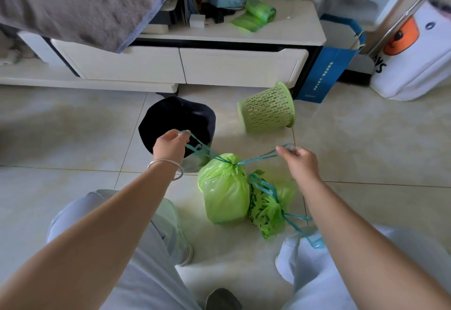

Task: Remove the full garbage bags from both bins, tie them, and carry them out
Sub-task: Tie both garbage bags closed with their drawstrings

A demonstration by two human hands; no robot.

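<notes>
Both full bags sat on the pale tiled floor (73, 124) between the person's knees, out of their bins. The plain light-green plastic garbage bag (224, 192) stood upright, its neck gathered at the top; a second, leaf-printed green bag (266, 214) leaned against its right side, already cinched. The left hand (170, 146) was closed around one teal drawstring loop (197, 147), the right hand (299, 161) pinched the other teal loop (266, 156); the two strings ran outward and upward from the neck in a shallow V. Key relation: the neck lay below and midway between the hands, slightly nearer the left, so the pull axis ran left-right across the bag's vertical long axis. Judgement: cinching in progress, knot not yet made; the strings would have to cross next. The lattice-walled green plastic bin (268, 109) lay tipped on its side, the dark round bin (178, 119) stood behind the left hand. Writing: a blue paper bag (324, 73) carried small text, illegible; a white bag (415, 65) showed "YS".
</notes>
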